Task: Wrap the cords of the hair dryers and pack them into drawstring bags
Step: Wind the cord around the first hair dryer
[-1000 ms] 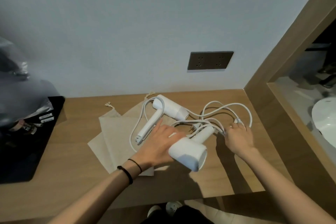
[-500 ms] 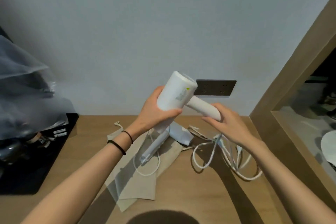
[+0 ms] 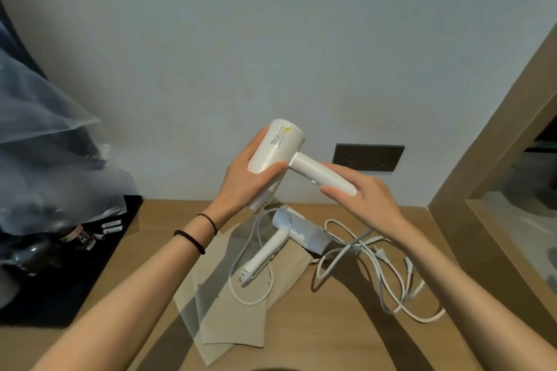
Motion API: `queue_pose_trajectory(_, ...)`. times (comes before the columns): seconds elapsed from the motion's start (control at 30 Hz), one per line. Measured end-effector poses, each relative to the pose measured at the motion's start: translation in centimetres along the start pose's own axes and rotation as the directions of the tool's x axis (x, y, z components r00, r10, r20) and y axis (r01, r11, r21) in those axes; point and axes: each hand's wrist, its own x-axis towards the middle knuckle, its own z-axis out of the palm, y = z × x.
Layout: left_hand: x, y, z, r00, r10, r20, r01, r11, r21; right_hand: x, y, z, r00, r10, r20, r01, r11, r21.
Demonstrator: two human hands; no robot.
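Note:
A white hair dryer (image 3: 280,146) is held up in front of the wall. My left hand (image 3: 244,181) grips its barrel, and my right hand (image 3: 358,190) holds its handle between thumb and fingers. A second white hair dryer (image 3: 289,235) lies on the wooden counter (image 3: 331,340), resting on beige drawstring bags (image 3: 229,310). Its handle points toward me. Loose white cords (image 3: 376,268) lie tangled on the counter to the right, under my right forearm.
A dark wall socket plate (image 3: 369,156) sits behind the raised dryer. At the left stand a black tray (image 3: 75,289) with small items and a clear plastic bag (image 3: 39,141). A wooden frame (image 3: 488,147) borders the counter on the right.
Both hands lifted one dryer off the counter to chest height. My left hand took its barrel, my right hand moved from the cords onto its handle. The view tilted upward.

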Motion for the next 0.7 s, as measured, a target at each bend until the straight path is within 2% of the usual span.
queue_pose_trajectory(0.2, 0.5, -1.2, -0.2, 0.999, -0.048, -0.008, 0.048, 0.999, -0.026, 0.3, -0.2, 1.8, 0.998, 0.036, -0.057, -0.034, 0.999, 0.028)
queue_pose_trajectory(0.33, 0.6, -0.9, 1.5, 0.984, -0.082, -0.158, 0.067, 0.992, -0.103, 0.9, -1.3, 4.2, 0.973, 0.15, -0.175, -0.121, 0.979, 0.166)
queue_pose_trajectory(0.5, 0.8, -0.5, 2.5, 0.958, -0.121, -0.26, 0.076, 0.981, -0.177, 1.0, -1.9, 5.0, 0.961, 0.155, -0.23, -0.123, 0.982, 0.147)
queue_pose_trajectory(0.6, 0.3, -0.4, 3.7, 0.953, -0.124, -0.276, 0.074, 0.98, -0.186, 0.5, -2.6, 5.5, 0.96, 0.162, -0.23, -0.134, 0.982, 0.135)
queue_pose_trajectory(0.7, -0.4, 0.3, 5.5, 0.931, -0.191, -0.309, 0.088, 0.944, -0.318, 0.4, -3.8, 6.6, 0.962, 0.188, -0.197, -0.137, 0.959, 0.248)
